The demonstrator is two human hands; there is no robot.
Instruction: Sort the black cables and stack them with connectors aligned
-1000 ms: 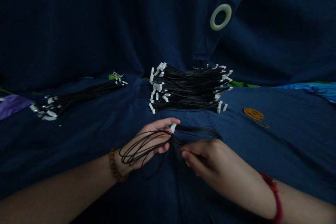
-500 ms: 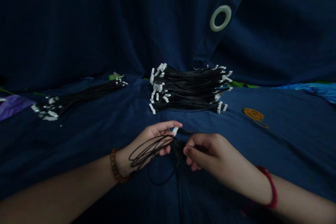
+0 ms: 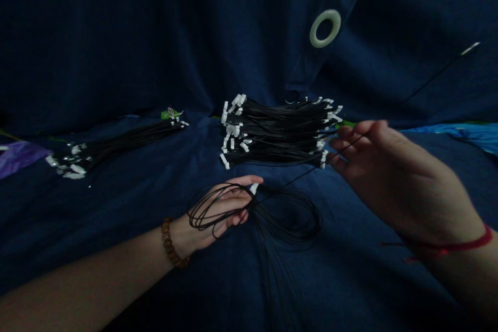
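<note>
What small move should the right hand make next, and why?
Probably the right hand should pull the lifted black wire clear: it runs from the wire coil in the left hand, and its white connector is free.

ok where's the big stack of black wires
Head view: the black wire stack sits centre on the blue cloth, beyond the left hand, just left of the right hand.

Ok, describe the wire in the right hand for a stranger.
Over the dark blue cloth, right of the stacked black wire bundle, the right hand holds one thin black wire. Unlike its neighbours, it stretches alone from the left hand up to a white connector in mid-air.
</note>
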